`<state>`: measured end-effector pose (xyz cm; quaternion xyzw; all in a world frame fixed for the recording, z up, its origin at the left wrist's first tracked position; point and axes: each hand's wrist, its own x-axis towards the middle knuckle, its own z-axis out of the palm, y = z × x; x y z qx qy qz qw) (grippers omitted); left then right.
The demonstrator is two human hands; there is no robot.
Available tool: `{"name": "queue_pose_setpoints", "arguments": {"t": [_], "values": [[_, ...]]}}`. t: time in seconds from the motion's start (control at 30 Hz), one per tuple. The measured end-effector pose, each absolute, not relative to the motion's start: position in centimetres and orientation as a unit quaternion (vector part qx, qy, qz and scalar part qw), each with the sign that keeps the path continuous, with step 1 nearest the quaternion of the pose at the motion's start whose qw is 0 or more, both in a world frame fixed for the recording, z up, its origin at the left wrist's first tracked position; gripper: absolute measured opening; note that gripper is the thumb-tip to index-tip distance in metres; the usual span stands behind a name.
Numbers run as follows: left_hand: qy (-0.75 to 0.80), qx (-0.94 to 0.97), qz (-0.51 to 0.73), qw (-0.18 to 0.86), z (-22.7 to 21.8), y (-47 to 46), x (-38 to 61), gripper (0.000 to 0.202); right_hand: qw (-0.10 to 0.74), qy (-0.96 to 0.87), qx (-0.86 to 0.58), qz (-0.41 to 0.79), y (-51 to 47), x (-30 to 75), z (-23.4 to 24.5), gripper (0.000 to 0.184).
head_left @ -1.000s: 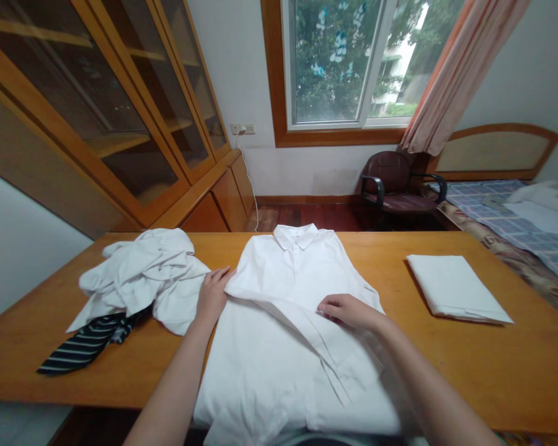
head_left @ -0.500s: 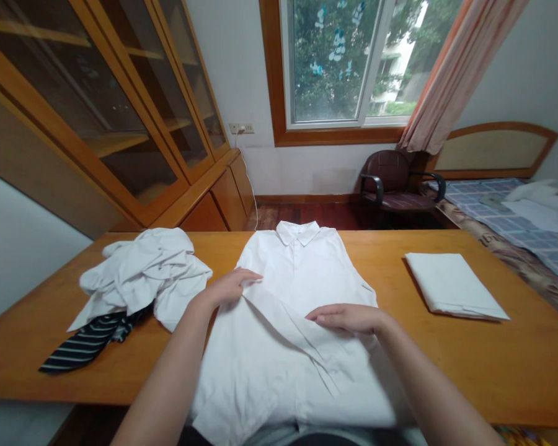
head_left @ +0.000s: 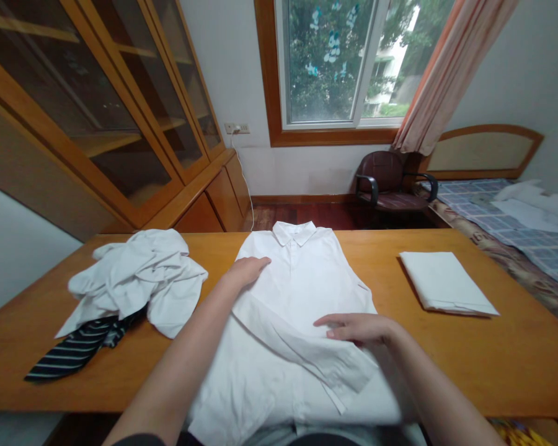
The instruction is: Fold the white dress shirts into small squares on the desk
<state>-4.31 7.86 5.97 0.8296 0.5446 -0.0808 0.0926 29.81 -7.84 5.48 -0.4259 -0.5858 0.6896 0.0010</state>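
A white collared shirt (head_left: 302, 291) lies front up on the wooden table, its collar at the far end. One long sleeve (head_left: 297, 344) crosses the body diagonally from the left side to the lower right. My left hand (head_left: 250, 271) rests on the shirt's upper left part, near the shoulder, with its fingers extended against the cloth. My right hand (head_left: 360, 328) is over the right side of the shirt, just above the cuff end of the sleeve. Its thumb and index finger are apart, with nothing visibly held between them.
On the table (head_left: 428, 365), a crumpled white garment (head_left: 139, 272) and a dark striped tie (head_left: 69, 354) lie at the left. A folded white cloth (head_left: 446, 282) lies at the right. Beyond stand a glass-door cabinet (head_left: 167, 148), an office chair (head_left: 385, 179) and a bed (head_left: 474, 198).
My left hand has moved up the shirt toward the shoulder. The sleeve's cuff end now lies further to the lower right, and my right hand has shifted slightly right and down.
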Motion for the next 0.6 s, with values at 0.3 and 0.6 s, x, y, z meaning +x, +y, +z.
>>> {"name": "queue_pose_setpoints", "arguments": {"t": [0.3, 0.6], "values": [[0.568, 0.818, -0.055, 0.065, 5.7, 8.8, -4.1, 0.023, 0.083, -0.535, -0.344, 0.767, -8.5, 29.7, 5.7, 0.085], [0.654, 0.755, 0.026, 0.037, 4.8, 9.4, -4.4, 0.027, 0.171, -0.507, -0.347, 0.77, -9.0, 29.3, 7.3, 0.092]]}}
